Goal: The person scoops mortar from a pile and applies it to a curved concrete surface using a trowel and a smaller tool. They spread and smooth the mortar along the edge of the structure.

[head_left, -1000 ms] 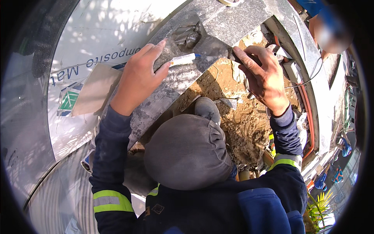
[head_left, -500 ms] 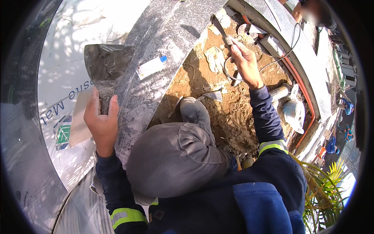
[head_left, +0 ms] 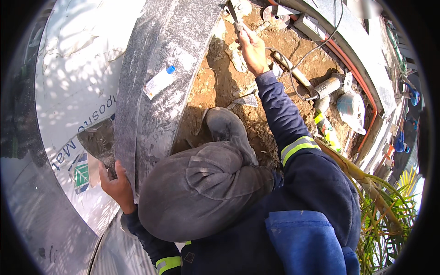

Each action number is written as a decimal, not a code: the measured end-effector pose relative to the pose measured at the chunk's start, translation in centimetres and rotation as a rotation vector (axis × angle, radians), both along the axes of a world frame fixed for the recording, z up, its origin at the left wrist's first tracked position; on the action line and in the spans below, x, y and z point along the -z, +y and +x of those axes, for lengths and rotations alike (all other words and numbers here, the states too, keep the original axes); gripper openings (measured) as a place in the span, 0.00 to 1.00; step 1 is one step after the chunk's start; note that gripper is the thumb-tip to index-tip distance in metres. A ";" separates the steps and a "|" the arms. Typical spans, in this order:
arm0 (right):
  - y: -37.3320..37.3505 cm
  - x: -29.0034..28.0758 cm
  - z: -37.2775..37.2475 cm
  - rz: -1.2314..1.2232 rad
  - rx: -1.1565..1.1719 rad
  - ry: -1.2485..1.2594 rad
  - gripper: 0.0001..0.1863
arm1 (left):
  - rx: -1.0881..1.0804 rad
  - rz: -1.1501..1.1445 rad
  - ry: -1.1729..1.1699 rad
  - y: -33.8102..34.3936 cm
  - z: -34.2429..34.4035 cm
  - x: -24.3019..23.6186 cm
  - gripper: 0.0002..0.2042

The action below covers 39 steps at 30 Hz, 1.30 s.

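My left hand [head_left: 118, 188] is closed round the narrow lower end of a dark grey, wrinkled, bag-like thing [head_left: 98, 141]. It flares wider above my fingers, over the white printed sheet at the left. Out ahead, my right hand [head_left: 253, 49] grips the handle of a narrow, dark-bladed spatula [head_left: 235, 16]. Its blade points away from me, close to the edge of the grey stone slab [head_left: 158, 107]. A white tube with a blue cap [head_left: 157, 83] lies on that slab between my two hands.
Bare soil [head_left: 220, 59] lies right of the slab. There, a corded cylindrical power tool [head_left: 330, 86], a whitish helmet-like thing [head_left: 350, 110] and round discs [head_left: 276, 17] lie near an orange pipe [head_left: 353, 68]. A leafy plant [head_left: 385, 211] stands at lower right.
My left hand has drawn back towards me with the bag-like thing, which now tilts leftward. My right hand has moved up and left with the spatula. The view has shifted too.
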State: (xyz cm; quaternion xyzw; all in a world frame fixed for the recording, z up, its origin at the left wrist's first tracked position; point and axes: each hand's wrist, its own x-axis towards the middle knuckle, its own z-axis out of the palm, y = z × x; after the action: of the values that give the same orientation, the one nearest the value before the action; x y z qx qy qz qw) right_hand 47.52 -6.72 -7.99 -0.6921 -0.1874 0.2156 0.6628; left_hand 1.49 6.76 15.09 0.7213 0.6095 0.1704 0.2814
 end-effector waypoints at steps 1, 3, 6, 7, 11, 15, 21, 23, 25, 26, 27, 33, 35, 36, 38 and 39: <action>-0.1 0.1 0.1 -0.044 -0.018 -0.086 0.22 | -0.009 0.005 -0.015 -0.1 -0.5 0.5 0.23; -0.2 0.8 0.5 -0.099 -0.027 -0.337 0.22 | 0.000 0.020 -0.019 -0.2 -0.6 0.6 0.23; -0.4 1.9 -0.6 -0.084 -0.023 -0.235 0.22 | 0.018 0.038 0.011 -0.3 -0.5 0.4 0.23; -0.3 2.3 -1.2 -0.075 0.009 -0.320 0.22 | 0.004 0.030 0.020 -0.3 -0.8 0.6 0.24; -1.3 2.7 -3.1 -0.052 -0.062 -0.192 0.22 | -0.029 -0.013 0.014 -0.5 -0.4 0.6 0.23; -1.1 2.1 -5.3 -0.112 -0.029 -0.406 0.22 | -0.051 -0.021 0.004 -0.6 -0.3 0.3 0.23; -1.0 0.2 -8.0 -0.022 0.015 -0.153 0.20 | -0.014 0.009 -0.038 -0.6 0.8 -0.2 0.22; -1.0 1.0 -8.5 0.037 0.024 -0.133 0.21 | -0.044 0.005 -0.120 -0.5 0.8 0.0 0.22; -1.4 2.9 -8.7 -0.040 -0.019 -0.148 0.22 | -0.066 0.013 -0.041 -0.4 1.1 -0.4 0.22; -1.2 3.0 -8.8 -0.075 -0.043 -0.154 0.22 | -0.080 0.021 0.000 -0.4 1.2 -0.6 0.22; -1.2 3.1 -9.2 -0.057 -0.031 -0.139 0.22 | -0.077 0.024 -0.010 -0.4 1.4 -0.7 0.23; -2.4 3.0 -10.6 -0.135 -0.022 -0.221 0.23 | -0.061 0.017 -0.013 -0.5 2.2 -1.0 0.23; -2.7 2.6 -10.8 -0.089 -0.016 -0.249 0.22 | -0.078 -0.021 -0.028 -0.6 2.3 -1.1 0.23; -2.9 2.1 -10.8 -0.114 -0.022 -0.260 0.22 | -0.081 -0.011 -0.039 -0.6 2.0 -1.0 0.23; -4.0 1.5 -10.6 -0.171 -0.033 -0.282 0.22 | -0.086 0.002 -0.059 -0.6 1.3 -0.4 0.23; -4.0 1.4 -10.4 -0.159 0.036 -0.301 0.22 | -0.082 0.008 -0.055 -0.5 1.3 -0.4 0.24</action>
State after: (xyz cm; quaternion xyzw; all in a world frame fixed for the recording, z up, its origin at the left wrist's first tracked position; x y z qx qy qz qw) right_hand 37.15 -10.67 -9.37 -0.7700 -0.2546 0.1115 0.5743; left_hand 2.74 6.23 15.49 0.6919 0.6299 0.2039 0.2881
